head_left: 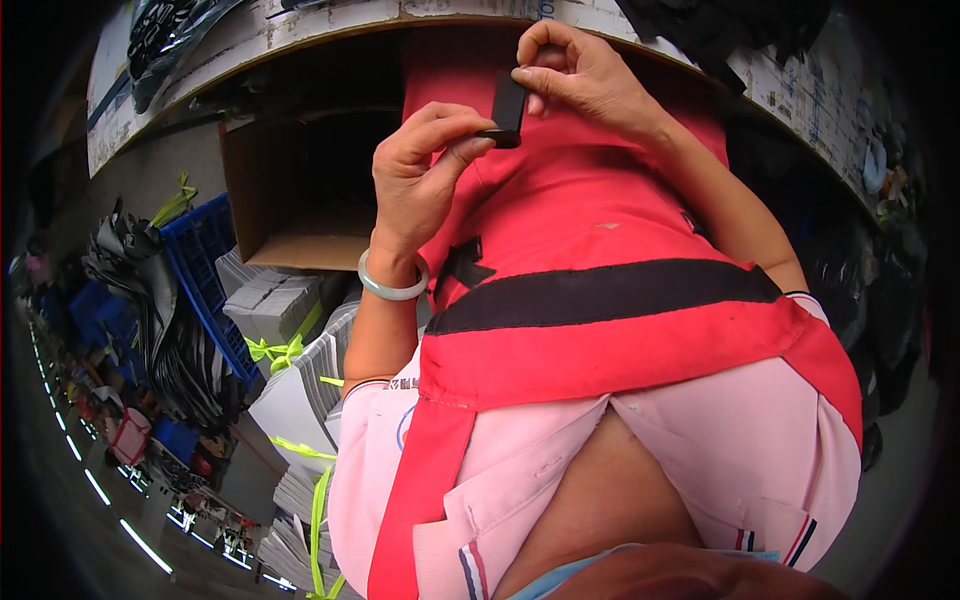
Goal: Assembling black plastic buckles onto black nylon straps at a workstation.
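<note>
1. Head view, hands. The left hand (425,170), wearing a pale bangle (393,291), pinches the near end of a flat black piece (508,105) between thumb and fingers. The right hand (592,82), farther off and to the right, has its thumb tip at the piece's far end, fingers curled; whether they close on it from behind cannot be told.

2. Head view, held item. The black piece is between the two hands, in front of the red apron (590,200) and short of the far bench (800,95). Its near end appears bent toward the left hand. Judgement: a hand at each end probably steadies the small piece and leaves its middle uncovered.

3. Head view, far side. The bench curves across, bearing dark wrapped material (165,45) at left and loose black material (740,30) at right; this placing probably keeps both within reach.

4. Head view, left side. An open cardboard box (310,250) sits below the bench edge. Nearer are stacks of grey sheets (275,305) bound with yellow-green ties (285,352), presumably to stop them sliding. Left of these, black strips (165,320) hang in a bunch beside a blue crate (195,245).
</note>
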Action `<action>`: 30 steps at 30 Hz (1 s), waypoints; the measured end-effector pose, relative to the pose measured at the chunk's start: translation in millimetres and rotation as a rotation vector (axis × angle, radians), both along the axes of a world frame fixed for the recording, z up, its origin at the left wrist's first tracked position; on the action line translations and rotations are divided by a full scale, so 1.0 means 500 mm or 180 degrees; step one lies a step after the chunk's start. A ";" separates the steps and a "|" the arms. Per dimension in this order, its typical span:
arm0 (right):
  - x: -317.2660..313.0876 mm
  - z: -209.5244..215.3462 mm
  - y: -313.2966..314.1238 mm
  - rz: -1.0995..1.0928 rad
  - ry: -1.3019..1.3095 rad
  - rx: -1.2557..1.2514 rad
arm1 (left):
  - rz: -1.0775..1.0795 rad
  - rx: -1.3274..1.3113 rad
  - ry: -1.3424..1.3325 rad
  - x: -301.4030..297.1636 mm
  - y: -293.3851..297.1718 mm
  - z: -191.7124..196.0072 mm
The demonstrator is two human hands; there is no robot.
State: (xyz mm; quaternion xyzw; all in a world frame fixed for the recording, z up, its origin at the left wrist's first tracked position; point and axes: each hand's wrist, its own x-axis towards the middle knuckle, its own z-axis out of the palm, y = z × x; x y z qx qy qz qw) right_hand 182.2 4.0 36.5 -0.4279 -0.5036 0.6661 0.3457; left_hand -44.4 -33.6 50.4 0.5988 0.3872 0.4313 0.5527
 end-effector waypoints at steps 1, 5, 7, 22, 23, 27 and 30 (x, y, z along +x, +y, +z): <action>-0.011 0.007 -0.009 0.0198 0.0083 -0.0198 | -0.0141 -0.0120 0.0141 -0.027 -0.003 0.010; -0.027 0.007 -0.026 0.0733 -0.0545 -0.0280 | 0.0509 -0.1048 0.1310 -0.184 -0.028 0.002; -0.011 -0.014 -0.029 0.0881 -0.0764 -0.0096 | 0.0994 -0.0640 0.2252 -0.203 -0.018 0.012; 0.023 -0.044 -0.014 0.1041 -0.1081 0.0441 | 0.0252 0.1377 0.3533 0.107 0.449 -0.001; 0.027 -0.048 -0.013 0.1026 -0.1068 0.0435 | 0.0197 0.1200 0.3321 0.104 0.457 -0.006; 0.030 -0.067 -0.011 0.1108 -0.1003 0.0416 | 0.0574 0.0394 0.2306 0.081 0.515 0.001; 0.030 -0.072 -0.006 0.1158 -0.0973 0.0394 | 0.0856 -0.0313 0.0784 0.065 0.547 0.006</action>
